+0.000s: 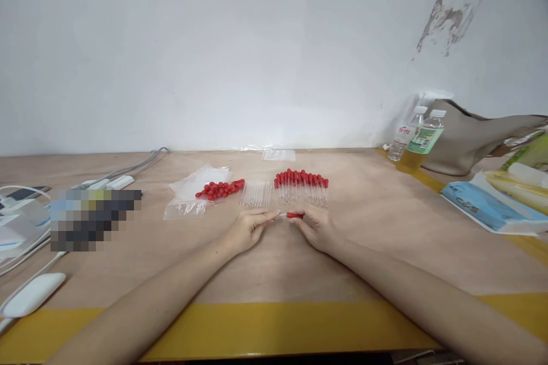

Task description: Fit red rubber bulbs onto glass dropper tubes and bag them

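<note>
My left hand (250, 229) is closed on a thin clear dropper tube (280, 215), which points right. My right hand (315, 230) pinches a red rubber bulb (294, 215) at the tube's right end. Whether the tube is inside the bulb is too small to tell. Just beyond my hands lies a row of clear dropper tubes (256, 194) without bulbs. To its right, several droppers with red bulbs (302, 179) lie side by side, bulbs toward the wall. Left of the bare tubes is a heap of loose red bulbs (217, 189) on clear plastic bags (184, 209).
Two drink bottles (422, 142), a grey-brown bag (462, 137) and a blue tissue pack (483, 205) stand or lie at the right. At the left are white chargers with cables (25, 219), a white mouse (35, 295) and a blurred-out object (92, 219). A wall (240, 57) closes off the back.
</note>
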A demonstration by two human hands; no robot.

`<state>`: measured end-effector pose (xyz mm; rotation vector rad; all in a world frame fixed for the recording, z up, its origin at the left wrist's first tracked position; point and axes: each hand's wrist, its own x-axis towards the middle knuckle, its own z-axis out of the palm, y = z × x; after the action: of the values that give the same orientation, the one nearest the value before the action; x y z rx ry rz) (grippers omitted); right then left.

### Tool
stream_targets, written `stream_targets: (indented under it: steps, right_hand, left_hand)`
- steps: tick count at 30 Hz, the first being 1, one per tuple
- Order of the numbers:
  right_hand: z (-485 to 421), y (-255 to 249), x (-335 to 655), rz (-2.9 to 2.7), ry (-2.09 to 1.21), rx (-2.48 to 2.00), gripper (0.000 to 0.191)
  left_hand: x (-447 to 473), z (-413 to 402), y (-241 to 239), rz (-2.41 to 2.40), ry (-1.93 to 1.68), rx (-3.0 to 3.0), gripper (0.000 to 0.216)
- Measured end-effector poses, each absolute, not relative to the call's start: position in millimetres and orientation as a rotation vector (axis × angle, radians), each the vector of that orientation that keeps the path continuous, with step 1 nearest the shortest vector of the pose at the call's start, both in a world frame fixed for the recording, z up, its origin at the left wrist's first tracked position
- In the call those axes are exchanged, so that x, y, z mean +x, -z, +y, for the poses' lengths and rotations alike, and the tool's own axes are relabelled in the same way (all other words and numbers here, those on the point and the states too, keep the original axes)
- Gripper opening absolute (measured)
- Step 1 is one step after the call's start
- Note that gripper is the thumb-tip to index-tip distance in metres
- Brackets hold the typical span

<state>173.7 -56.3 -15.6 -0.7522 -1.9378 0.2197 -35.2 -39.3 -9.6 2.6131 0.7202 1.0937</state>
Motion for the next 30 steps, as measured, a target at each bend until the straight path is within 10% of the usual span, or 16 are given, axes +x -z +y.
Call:
stream_targets:
  steps: [30]
  right_hand:
    - [-47, 22, 179, -2.213, -0.114, -0.684, 0.015]
  left_hand:
    - [-34, -42, 19, 0.788, -0.978, 2.861, 0.036]
